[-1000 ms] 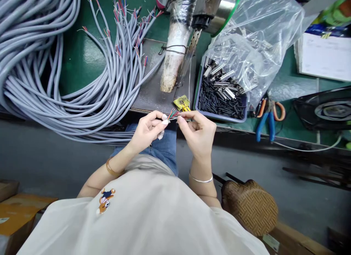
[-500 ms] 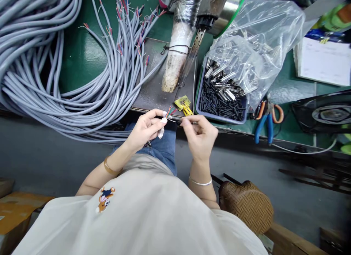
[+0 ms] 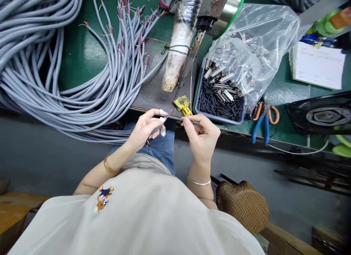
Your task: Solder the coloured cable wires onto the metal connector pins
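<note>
My left hand (image 3: 146, 129) is closed on the end of a grey cable (image 3: 156, 129), and white wraps cover some of its fingertips. From that end a small bunch of thin coloured wires (image 3: 170, 113) points toward my right hand, red and blue among them. My right hand (image 3: 201, 132) is pinched shut just right of the wires, thumb against forefinger. Whatever lies in the pinch is too small to make out. Just beyond the fingers, at the table edge, lies a yellow tool (image 3: 184, 104) with a dirty, taped-looking top.
Grey cables (image 3: 109, 83) with stripped ends heap on the left. A soldering iron (image 3: 192, 57) on a wrapped stand points down ahead. To the right are a bin (image 3: 219, 118) of black sleeves and metal connectors, a plastic bag (image 3: 263, 46), pliers (image 3: 261, 127), paper (image 3: 318, 65) and a fan (image 3: 323, 114).
The coloured wires were fanned apart and now sit closer together in a narrow bunch. My right hand has shifted very slightly right; my left hand keeps its hold on the cable.
</note>
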Demonstrator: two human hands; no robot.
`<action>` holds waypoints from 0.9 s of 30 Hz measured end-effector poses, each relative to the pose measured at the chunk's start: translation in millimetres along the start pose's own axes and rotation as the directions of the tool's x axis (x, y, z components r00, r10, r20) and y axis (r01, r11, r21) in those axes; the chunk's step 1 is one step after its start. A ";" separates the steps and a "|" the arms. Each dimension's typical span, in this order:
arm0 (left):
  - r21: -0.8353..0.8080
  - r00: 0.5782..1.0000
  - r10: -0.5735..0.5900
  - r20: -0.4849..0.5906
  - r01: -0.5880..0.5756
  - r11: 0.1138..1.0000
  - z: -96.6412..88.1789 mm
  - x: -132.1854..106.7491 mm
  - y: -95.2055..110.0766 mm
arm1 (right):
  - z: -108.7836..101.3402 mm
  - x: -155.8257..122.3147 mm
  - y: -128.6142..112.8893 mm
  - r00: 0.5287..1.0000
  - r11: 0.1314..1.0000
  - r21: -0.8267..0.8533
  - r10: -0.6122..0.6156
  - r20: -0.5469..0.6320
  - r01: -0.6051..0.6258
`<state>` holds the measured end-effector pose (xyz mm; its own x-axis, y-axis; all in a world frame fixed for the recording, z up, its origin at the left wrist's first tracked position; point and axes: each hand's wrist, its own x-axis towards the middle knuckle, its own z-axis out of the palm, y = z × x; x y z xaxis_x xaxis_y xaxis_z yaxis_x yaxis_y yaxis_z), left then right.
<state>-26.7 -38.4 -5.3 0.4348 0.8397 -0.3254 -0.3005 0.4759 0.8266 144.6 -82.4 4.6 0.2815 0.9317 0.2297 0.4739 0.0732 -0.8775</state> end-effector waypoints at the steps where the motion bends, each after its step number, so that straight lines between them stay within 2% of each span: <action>1: 0.009 1.000 -0.010 -0.009 0.010 1.000 0.0 0.1 0.9 | -0.3 -0.4 0.0 1.000 1.000 -0.004 0.000 -0.002 0.000; 4: 0.040 1.000 -0.012 -0.001 0.012 0.999 -1.9 1.0 2.9 | -1.1 -1.2 0.1 1.000 1.000 -0.019 0.004 -0.018 -0.004; 8: 0.094 0.997 0.061 0.037 -0.064 0.994 -6.8 3.2 2.0 | -0.5 -1.2 -0.5 1.000 1.000 -0.012 0.004 -0.030 -0.004; 12: 0.088 0.994 0.107 -0.006 -0.106 0.990 -9.1 5.0 -1.6 | 5.1 -0.3 -3.4 1.000 1.000 0.023 -0.004 0.015 0.004; 15: 0.075 0.993 0.120 0.001 -0.120 0.990 -8.8 5.1 -3.3 | 11.5 0.5 -5.8 0.999 0.999 0.038 0.001 0.051 -0.003; 22: 0.039 0.990 0.137 0.026 -0.138 0.990 -5.0 4.8 -3.4 | 18.8 3.1 -9.9 0.998 0.999 0.022 -0.037 0.040 0.036; 27: 0.061 0.989 0.151 -0.002 -0.151 0.987 -3.4 5.2 -4.7 | 18.3 4.5 -9.7 0.997 0.998 0.013 -0.060 0.042 0.059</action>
<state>-25.9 -35.4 -12.5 0.3830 0.9024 -0.1975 -0.3100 0.3270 0.8927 126.0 -72.4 6.5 0.2176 0.9397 0.2639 0.4790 0.1327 -0.8677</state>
